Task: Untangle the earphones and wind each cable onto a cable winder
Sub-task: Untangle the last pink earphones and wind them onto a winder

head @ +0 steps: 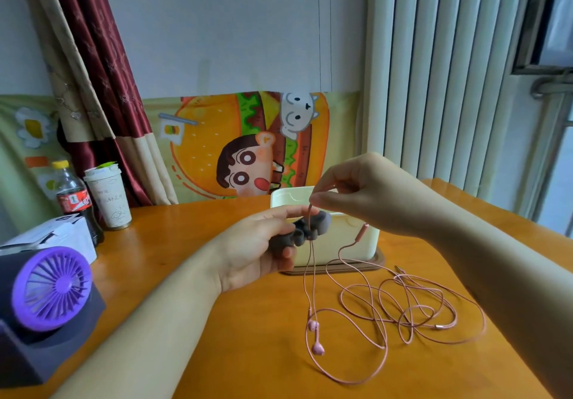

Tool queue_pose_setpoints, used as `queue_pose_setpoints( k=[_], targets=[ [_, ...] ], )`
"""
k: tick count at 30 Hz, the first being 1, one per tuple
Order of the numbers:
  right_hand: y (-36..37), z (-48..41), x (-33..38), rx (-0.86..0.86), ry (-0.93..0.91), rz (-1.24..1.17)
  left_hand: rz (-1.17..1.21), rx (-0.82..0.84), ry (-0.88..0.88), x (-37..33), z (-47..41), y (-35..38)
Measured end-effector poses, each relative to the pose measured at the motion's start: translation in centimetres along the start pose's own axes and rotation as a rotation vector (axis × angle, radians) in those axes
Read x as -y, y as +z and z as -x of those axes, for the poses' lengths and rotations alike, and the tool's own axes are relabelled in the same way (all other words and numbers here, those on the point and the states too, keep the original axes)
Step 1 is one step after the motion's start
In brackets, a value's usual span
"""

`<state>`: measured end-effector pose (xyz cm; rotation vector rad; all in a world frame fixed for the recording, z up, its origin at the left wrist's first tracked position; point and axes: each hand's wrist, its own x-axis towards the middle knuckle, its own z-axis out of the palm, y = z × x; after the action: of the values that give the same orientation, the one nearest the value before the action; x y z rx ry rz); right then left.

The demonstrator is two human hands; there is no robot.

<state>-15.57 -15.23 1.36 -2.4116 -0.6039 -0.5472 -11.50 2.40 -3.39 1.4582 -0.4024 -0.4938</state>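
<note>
Purple desk fan (51, 290) on a dark block base, bottom left, nearest the lens, sitting on the orange wooden table (217, 352). Behind it is a white carton (59, 237). Then come a cola bottle (74, 200) with a yellow cap and a lidded paper cup (108, 200), both upright and just beside each other at the table's back edge. A red-and-cream curtain (102, 66) hangs behind them, and a cartoon burger cloth (248, 144) runs along the wall.

The left hand (257, 249) is mid-frame, raised off the table. Its fingers and thumb are curled round a dark grey cable winder (307, 228), gripping it. The right hand (356, 194) is just above and to the right, thumb and forefinger pinching the pink cable (438, 326) directly over the winder, the other fingers loosely bent. The strands drop from the pinch across the front of the winder. Can't tell if any turn is wrapped on it.

The pink earphones (317, 348) have two buds lying on the table below the hands, near each other. The inline remote (360, 235) hangs in front of a cream plastic box (350, 253), which stands on a brown tray (356, 267) behind the hands. The rest of the cable lies in loose overlapping loops on the table right of the buds, under the right forearm, with the plug (400, 270) near the tray. A white ribbed radiator (434, 73) is at the far right and a window frame (533, 42) beyond it.
</note>
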Motion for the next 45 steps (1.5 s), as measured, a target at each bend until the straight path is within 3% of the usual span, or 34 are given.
queue_pose_setpoints(
  k=[2,7,10,16,21,25,39,45],
  targets=[
    [0.0,0.2,0.0,-0.011,-0.009,-0.003,0.029,-0.009,0.008,0.0,0.0,0.0],
    [-0.5,0.1,-0.6,-0.271,0.052,0.016,0.03,0.034,-0.017,0.0,0.5,-0.9],
    [-0.7,0.1,-1.3,-0.321,0.101,0.076,0.0,0.046,-0.005,-0.1,0.7,-1.5],
    [-0.1,0.3,-0.8,-0.187,0.078,0.096,0.031,0.012,-0.022,0.5,0.4,-2.5],
    [1.1,0.1,0.0,-0.024,0.035,0.077,-0.115,0.089,0.003,0.5,0.6,-1.4],
    [1.5,-0.1,-0.1,-0.031,0.053,0.068,-0.292,0.096,0.052,0.2,1.0,-0.7],
    [1.6,-0.3,-0.4,-0.018,0.062,0.043,-0.317,0.081,0.125,-0.3,1.3,-0.2],
    [2.0,-0.7,-0.6,-0.084,0.034,0.044,-0.512,0.014,0.234,0.2,1.7,0.8]
  ],
)
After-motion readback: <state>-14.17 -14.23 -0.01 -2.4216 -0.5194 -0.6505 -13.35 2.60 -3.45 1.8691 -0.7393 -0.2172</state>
